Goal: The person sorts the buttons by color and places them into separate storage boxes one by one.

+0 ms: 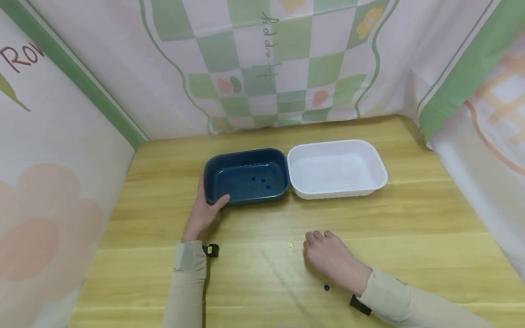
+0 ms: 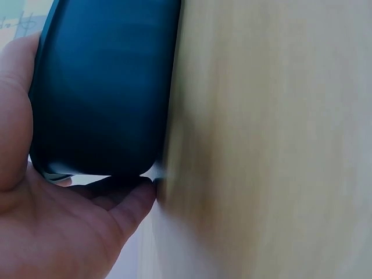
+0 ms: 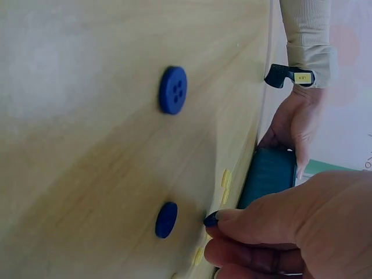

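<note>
My left hand (image 1: 202,213) grips the left end of a dark blue plastic tray (image 1: 246,200), its thumb along the front wall and its fingers round the side. Three dark blue buttons (image 1: 263,180) lie on that tray's floor. Over the table, my right hand (image 1: 334,259) pinches a blue button (image 3: 210,220) between thumb and fingertips. Two more blue buttons lie near it in the right wrist view, a four-hole one (image 3: 173,90) and another (image 3: 166,220). Several small yellow buttons (image 1: 290,245) sit just left of the right hand, partly hidden by it.
A white plastic tray (image 1: 338,193) stands directly right of the blue one, their rims close together. Both stand on a wood-grain table (image 1: 246,282). Patterned cloth (image 1: 254,59) hangs behind the table and at both sides.
</note>
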Motion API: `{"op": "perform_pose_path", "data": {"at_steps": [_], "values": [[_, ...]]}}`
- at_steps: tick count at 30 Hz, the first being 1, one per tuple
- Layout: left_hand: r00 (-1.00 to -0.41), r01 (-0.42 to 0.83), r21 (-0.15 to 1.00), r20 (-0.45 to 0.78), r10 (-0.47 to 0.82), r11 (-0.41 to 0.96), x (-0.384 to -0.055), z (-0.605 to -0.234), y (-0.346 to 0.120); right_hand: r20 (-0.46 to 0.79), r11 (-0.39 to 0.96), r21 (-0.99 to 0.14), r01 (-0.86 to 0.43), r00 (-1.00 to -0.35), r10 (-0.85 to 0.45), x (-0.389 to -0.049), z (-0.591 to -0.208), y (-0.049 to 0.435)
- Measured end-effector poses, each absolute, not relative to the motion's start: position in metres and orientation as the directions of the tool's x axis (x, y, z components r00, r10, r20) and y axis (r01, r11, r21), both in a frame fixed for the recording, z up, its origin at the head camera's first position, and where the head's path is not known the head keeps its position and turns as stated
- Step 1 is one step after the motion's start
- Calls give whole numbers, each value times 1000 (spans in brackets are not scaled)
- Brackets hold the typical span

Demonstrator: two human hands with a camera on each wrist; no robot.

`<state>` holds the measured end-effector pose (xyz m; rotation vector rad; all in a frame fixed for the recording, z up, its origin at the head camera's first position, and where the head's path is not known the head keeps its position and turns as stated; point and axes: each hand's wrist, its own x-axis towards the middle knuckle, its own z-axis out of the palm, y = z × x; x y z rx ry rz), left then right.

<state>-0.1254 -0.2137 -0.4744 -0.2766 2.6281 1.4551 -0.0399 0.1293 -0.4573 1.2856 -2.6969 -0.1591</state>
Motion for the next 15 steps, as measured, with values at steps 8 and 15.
{"op": "perform_pose_path", "data": {"at_steps": [8, 15], "values": [[-977, -213, 826, -188, -103, 522, -124, -474, -213, 54, 659, 104, -745, -657, -752, -42, -454, 132], [-977, -213, 827, -184, -108, 520, -124, -474, -212, 36, 725, -253, -641, -755, -654, -49, -443, 132]]}}
